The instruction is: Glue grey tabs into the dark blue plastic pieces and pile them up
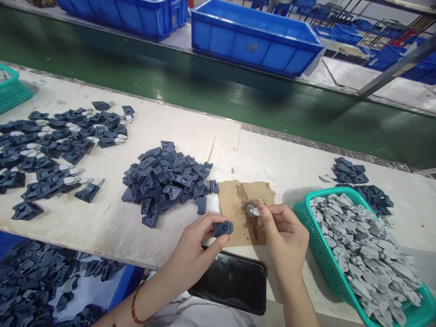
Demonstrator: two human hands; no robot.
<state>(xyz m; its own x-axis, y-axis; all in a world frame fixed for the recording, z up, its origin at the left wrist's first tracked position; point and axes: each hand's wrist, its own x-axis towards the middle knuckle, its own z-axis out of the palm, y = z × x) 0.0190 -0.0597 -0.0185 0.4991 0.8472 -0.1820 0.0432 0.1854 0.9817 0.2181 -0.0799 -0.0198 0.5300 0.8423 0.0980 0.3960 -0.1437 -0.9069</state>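
Observation:
Near the table's front edge, my left hand point(200, 240) pinches a dark blue plastic part point(223, 228) between thumb and fingers. To its right, my right hand point(284, 231) grips a small light grey piece point(254, 211) by one end. The other end of that piece is over a small round dark container point(251, 209), and whether they touch is hard to tell. This container rests on a stained brown cardboard sheet point(233, 204). A heap of loose dark blue parts point(166, 177) lies left of the cardboard.
A green basket point(308, 204) of grey pieces stands right. Dark blue parts with grey pieces attached point(61, 141) cover the left. A phone point(231, 281) lies below my hands. Blue crates point(252, 41) stand beyond the green strip point(190, 91); another bin of parts point(131, 281) is lower left.

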